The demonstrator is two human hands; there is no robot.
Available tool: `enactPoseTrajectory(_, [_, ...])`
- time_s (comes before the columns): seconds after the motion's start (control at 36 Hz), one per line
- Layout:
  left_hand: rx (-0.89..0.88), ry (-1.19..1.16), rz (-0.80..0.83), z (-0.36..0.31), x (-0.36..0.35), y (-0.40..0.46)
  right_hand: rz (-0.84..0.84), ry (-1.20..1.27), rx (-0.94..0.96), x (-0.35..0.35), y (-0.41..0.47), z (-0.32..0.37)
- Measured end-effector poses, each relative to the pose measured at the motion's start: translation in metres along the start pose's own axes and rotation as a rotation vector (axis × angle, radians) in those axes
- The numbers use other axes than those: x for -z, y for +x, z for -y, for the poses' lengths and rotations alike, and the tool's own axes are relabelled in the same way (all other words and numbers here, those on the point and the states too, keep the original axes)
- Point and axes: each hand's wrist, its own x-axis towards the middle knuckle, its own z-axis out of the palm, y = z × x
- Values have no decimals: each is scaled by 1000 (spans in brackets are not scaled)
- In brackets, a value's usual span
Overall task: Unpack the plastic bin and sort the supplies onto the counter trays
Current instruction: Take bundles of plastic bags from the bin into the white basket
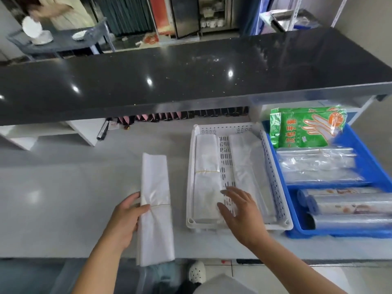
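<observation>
Both forearms reach up from the bottom of the frame. The left hand grips a banded bundle of white bags at its rubber band, thumb over the front; the bundle lies lengthwise on the grey bench, its lower end hanging past the near edge. The right hand hovers with fingers spread and holding nothing over the near end of the white perforated tray, between two bag stacks inside. Just right, touching it, sits the blue bin with rolls and green glove packs. Bare bench spreads left of the bundle.
</observation>
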Motion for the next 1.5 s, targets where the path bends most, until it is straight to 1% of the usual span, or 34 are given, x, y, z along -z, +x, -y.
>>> enactPoseTrajectory(0.06, [-64,-17,-3,-10,9,-24,-12,180,-2,9,-9,9])
enactPoseTrajectory(0.08, [-93,-32,7,-15,10,-37,13,307,-39,13,-12,15])
enactPoseTrajectory(0.14, [-137,-66,48,-27,1,-62,149,635,-159,20,-16,28])
enactPoseTrajectory(0.19, [-181,-96,100,-37,-19,-83,347,940,-258,25,-16,37])
enactPoseTrajectory(0.25, [-227,-112,151,-42,-44,-95,489,1136,-279,33,-14,44])
enactPoseTrajectory(0.28, [-240,-122,172,-43,-57,-99,522,1174,-261,36,-13,45])
enactPoseTrajectory(0.33, [-240,-130,197,-42,-80,-101,524,1191,-240,42,-11,44])
enactPoseTrajectory(0.44, [-224,-40,290,-36,-104,-100,451,1216,-319,50,-17,30])
enactPoseTrajectory(0.5, [-252,24,313,-35,-107,-95,417,1240,-343,54,-23,18])
enactPoseTrajectory(0.53, [-287,60,265,-33,-107,-88,405,1248,-349,57,-25,13])
enactPoseTrajectory(0.58, [-345,169,79,-29,-105,-64,379,1255,-361,62,-28,3])
enactPoseTrajectory(0.61, [-332,238,19,-27,-104,-52,364,1259,-375,63,-29,0])
enactPoseTrajectory(0.64, [-280,284,20,-24,-105,-42,346,1266,-394,65,-29,-3])
enactPoseTrajectory(0.69, [-137,259,151,-18,-108,-24,308,1284,-425,67,-27,-5])
enactPoseTrajectory(0.75, [-89,247,251,-13,-113,-15,278,1302,-432,69,-24,-5])
enactPoseTrajectory(0.86, [-80,229,208,-9,-116,-9,231,1357,-432,75,-19,-7])
enactPoseTrajectory(1.08, [-110,232,211,4,-116,-4,188,1381,-445,74,-12,-16])
enactPoseTrajectory(1.28, [-101,205,228,5,-111,-1,184,1338,-423,71,2,-17])
enactPoseTrajectory(1.5, [-83,178,272,9,-105,1,183,1280,-446,68,24,-11])
